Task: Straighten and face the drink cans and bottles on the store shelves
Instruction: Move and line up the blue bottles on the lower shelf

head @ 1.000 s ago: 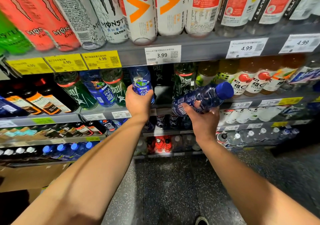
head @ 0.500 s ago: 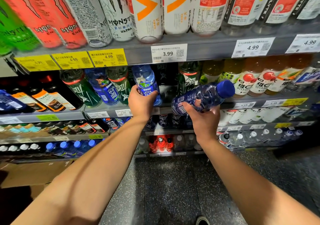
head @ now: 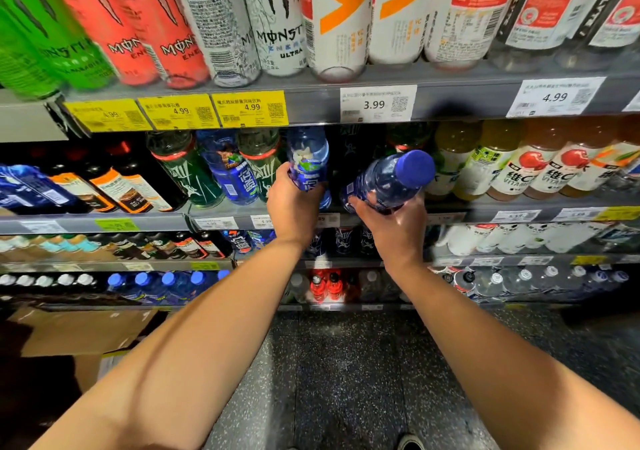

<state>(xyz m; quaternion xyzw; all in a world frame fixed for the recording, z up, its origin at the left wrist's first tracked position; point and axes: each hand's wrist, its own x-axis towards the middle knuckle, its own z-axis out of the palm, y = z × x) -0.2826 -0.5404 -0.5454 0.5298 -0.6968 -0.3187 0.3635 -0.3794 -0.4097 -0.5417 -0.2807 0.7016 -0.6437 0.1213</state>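
While your left hand [head: 294, 203] has pushed one blue bottle [head: 308, 162] upright mid-frame, your right hand [head: 391, 224] still grips the tilted bottle [head: 391, 181].

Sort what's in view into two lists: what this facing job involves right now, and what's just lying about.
In the job:
- left hand gripping an upright blue bottle
- right hand holding a tilted blue-capped bottle
- middle shelf

Lying about:
- cardboard on the floor
- price tag
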